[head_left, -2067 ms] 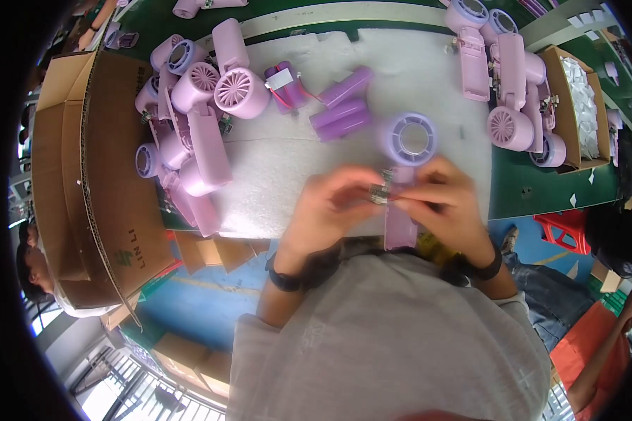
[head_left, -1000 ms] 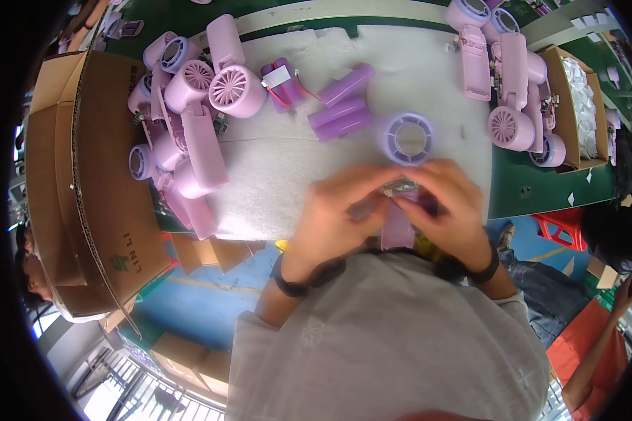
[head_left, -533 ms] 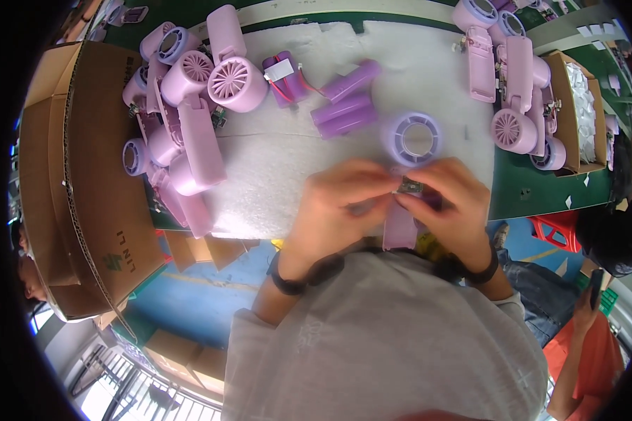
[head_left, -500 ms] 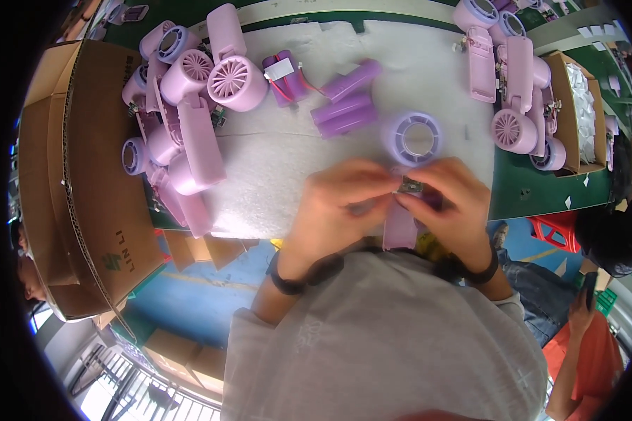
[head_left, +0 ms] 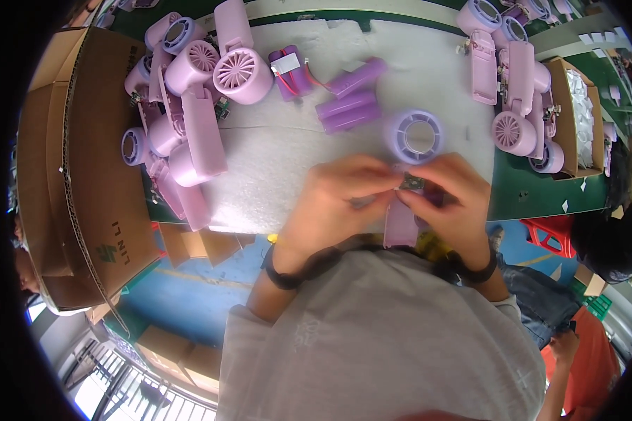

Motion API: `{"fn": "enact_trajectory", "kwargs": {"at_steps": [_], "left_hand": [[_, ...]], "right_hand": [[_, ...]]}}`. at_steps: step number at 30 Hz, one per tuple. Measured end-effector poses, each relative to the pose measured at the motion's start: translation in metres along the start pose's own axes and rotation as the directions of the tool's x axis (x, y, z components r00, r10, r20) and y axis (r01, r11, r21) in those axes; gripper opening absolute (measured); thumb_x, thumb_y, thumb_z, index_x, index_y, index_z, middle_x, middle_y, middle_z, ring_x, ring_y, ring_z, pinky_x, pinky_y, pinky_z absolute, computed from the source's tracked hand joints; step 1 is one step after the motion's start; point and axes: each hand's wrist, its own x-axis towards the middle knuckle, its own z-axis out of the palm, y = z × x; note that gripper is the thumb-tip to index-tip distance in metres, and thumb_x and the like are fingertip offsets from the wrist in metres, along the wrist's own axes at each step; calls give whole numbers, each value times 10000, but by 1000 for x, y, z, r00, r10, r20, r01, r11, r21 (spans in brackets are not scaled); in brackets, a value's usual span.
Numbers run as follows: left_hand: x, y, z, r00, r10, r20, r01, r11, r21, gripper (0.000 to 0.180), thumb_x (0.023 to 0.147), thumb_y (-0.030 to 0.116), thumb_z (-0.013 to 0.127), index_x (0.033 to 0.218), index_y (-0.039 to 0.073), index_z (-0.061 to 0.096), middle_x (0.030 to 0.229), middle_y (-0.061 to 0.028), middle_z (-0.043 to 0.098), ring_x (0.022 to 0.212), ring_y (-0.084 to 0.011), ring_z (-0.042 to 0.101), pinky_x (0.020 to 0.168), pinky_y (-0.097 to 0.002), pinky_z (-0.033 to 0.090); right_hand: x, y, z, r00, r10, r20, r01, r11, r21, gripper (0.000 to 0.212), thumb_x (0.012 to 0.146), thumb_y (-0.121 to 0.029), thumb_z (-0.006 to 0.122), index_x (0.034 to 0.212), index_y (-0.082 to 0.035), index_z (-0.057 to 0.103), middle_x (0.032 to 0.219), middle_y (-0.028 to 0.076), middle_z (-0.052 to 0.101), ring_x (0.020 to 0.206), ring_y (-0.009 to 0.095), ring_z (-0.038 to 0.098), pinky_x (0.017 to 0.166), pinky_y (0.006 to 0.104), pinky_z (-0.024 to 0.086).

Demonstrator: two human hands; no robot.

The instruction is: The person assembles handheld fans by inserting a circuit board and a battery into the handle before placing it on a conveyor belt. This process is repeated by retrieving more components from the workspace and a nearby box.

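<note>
Close to my body is a pink handheld fan casing with a lavender ring head (head_left: 414,137) and an open-looking handle (head_left: 402,228). A small dark green circuit board (head_left: 412,182) sits over the handle, just below the ring. My left hand (head_left: 340,203) pinches at the board's left side with thumb and index finger. From the right, my right hand (head_left: 456,200) pinches the board's other side, its curled fingers beside the handle. The fingertips hide the board's edges, so I cannot tell whether it is seated. Purple battery cells (head_left: 347,112) and a wired battery pack (head_left: 291,74) lie beyond.
Pink fan parts (head_left: 200,133) pile up at the left of the white foam mat (head_left: 260,158), beside a large cardboard box (head_left: 98,168). More fan parts (head_left: 516,91) and a carton of white pieces (head_left: 579,116) stand right. A person in orange (head_left: 590,358) is at the lower right.
My hands keep the same pinch on the circuit board, with only slight finger movement. The view has shifted a little. At the lower right, the other person's hand has lowered.
</note>
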Motion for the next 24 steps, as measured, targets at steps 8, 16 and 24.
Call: {"fn": "enact_trajectory", "kwargs": {"at_steps": [8, 16, 24], "left_hand": [[1, -4, -4, 999, 17, 30, -18, 1000, 9, 335, 719, -86, 714, 1028, 39, 746, 937, -103, 688, 763, -177, 689, 659, -267, 545], [3, -6, -3, 999, 28, 22, -27, 999, -18, 309, 709, -79, 721, 994, 36, 753, 908, -96, 691, 750, -170, 689, 646, -264, 543], [1, -3, 3, 999, 28, -39, -27, 1000, 14, 270, 703, -75, 719, 951, 25, 756, 880, -98, 691, 717, -169, 692, 629, -261, 548]], "right_hand": [[0, -3, 2, 1000, 27, 3, -27, 1000, 5, 341, 660, -40, 858, 978, -73, 739, 846, 48, 642, 606, 98, 607, 495, 231, 473], [0, -2, 1, 1000, 19, 3, -19, 1000, -12, 349, 650, -34, 858, 975, -77, 739, 842, 48, 645, 598, 98, 605, 492, 231, 471], [0, -2, 1, 999, 32, 8, -32, 999, -23, 356, 643, -21, 851, 977, -73, 739, 833, 48, 645, 603, 99, 607, 494, 229, 469]]}}
